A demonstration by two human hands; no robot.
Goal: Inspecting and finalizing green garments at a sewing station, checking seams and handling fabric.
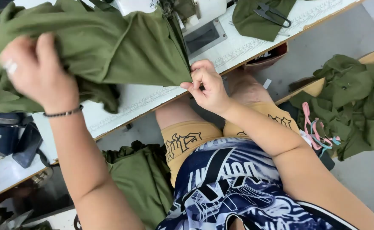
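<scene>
A large piece of olive green fabric [110, 47] is spread over the white sewing table [144, 100] in front of the sewing machine [195, 21]. My left hand [37, 72] is closed on a bunched part of the fabric at the left, lifting it off the table. At the table's front edge, my right hand [208, 85] pinches the fabric's lower right corner between thumb and fingers. A dark bead bracelet sits on my left wrist.
Thread snips [272, 13] lie on another green piece at the table's far right. A pile of green fabric [353, 98] with pink straps rests on a bench at right. More green cloth [140, 179] hangs below the table. A dark blue bag [3, 136] sits at left.
</scene>
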